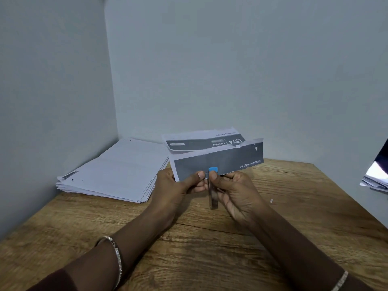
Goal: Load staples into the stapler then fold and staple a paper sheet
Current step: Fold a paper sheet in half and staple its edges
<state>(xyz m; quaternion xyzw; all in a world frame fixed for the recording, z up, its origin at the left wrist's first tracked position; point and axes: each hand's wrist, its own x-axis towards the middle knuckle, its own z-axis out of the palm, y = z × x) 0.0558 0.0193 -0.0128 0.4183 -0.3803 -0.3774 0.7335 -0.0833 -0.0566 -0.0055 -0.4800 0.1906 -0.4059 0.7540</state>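
Judging by its curl and its torn upper edge, the folded sheet (218,162) is taken to be light, limp and easily ripped; it is held up in the air, its lower edge set into the blue front end of the stapler (212,198), the rest rising behind and above the stapler; the stapler, small, with a bright metal body, is taken to be rigid and light but smooth enough to slip in the fingers; it is held by the right hand (235,192), whose grip is curled round it with the thumb laid close to the blue end; the left hand (174,183), just left of the stapler, has its grip pinched on the sheet's lower edge, thumb in front and fingers behind; hold is best taken on the sheet close beside the stapler, where the layers are kept flat and together, never at the torn edge; the stapler is best squeezed near its front, where the force is wanted; whether a staple has been driven cannot be told; the bench (189,248) lies below the stapler, and a stack of paper (113,171) lies well to the left of the stapler
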